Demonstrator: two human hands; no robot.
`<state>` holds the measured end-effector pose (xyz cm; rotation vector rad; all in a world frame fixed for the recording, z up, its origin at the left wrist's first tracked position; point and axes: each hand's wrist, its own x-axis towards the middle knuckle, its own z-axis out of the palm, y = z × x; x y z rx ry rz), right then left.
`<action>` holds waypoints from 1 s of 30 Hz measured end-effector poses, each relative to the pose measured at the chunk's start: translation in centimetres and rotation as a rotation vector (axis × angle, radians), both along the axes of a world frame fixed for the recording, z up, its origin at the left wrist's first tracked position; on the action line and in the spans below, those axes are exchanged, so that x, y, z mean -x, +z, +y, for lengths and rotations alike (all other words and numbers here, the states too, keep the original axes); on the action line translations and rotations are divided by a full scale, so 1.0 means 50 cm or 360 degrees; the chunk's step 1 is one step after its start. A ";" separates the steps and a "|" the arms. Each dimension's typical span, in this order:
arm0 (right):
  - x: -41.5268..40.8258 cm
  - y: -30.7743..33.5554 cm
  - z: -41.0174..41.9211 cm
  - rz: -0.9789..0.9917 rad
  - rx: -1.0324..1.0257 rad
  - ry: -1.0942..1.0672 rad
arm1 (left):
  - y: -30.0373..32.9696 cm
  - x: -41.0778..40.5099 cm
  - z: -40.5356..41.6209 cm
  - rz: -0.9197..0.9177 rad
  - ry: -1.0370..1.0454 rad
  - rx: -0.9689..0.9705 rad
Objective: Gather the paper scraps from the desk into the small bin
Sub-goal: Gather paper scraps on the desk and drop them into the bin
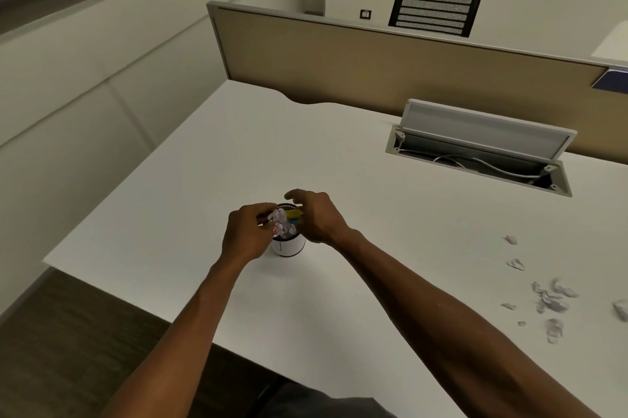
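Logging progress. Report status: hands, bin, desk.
Both hands at small bin, pressing crumpled paper in. Loose scraps remain on desk, right side. Nothing blocking.

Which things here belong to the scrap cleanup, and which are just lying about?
Job:
small bin
crumpled paper in the bin
loose scraps on the desk
left hand
right hand

Lying about:
open cable tray
white cable
partition
chair
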<state>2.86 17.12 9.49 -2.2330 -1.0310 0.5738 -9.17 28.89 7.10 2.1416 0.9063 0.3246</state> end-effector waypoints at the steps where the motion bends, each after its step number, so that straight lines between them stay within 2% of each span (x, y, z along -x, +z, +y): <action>1: 0.001 -0.002 -0.002 -0.0008 -0.0025 -0.0019 | -0.003 0.002 0.000 -0.0013 0.0001 -0.0053; 6: 0.006 -0.019 -0.017 -0.0195 -0.0121 -0.0047 | -0.018 0.016 0.001 -0.0084 -0.0098 -0.0323; 11: 0.018 -0.045 -0.025 -0.0410 -0.0150 -0.0100 | -0.046 0.033 -0.010 0.0000 -0.0317 -0.0591; 14: 0.026 -0.066 -0.026 -0.0493 -0.0118 -0.0042 | -0.051 0.033 -0.017 0.0037 -0.0382 -0.0633; 17: 0.031 -0.078 -0.033 -0.0528 -0.0232 -0.0051 | -0.048 0.029 -0.015 -0.0057 -0.0371 -0.0737; 23: 0.044 -0.113 -0.149 -0.0387 -0.0505 -0.0475 | -0.056 0.021 -0.050 -0.0327 -0.0272 -0.0802; 26: 0.066 -0.156 -0.261 -0.0260 -0.0458 -0.0656 | -0.081 0.005 -0.141 -0.0475 -0.0528 -0.0771; 30: 0.095 -0.198 -0.407 -0.0173 -0.0403 -0.0939 | -0.132 -0.021 -0.266 -0.0355 -0.0902 -0.0597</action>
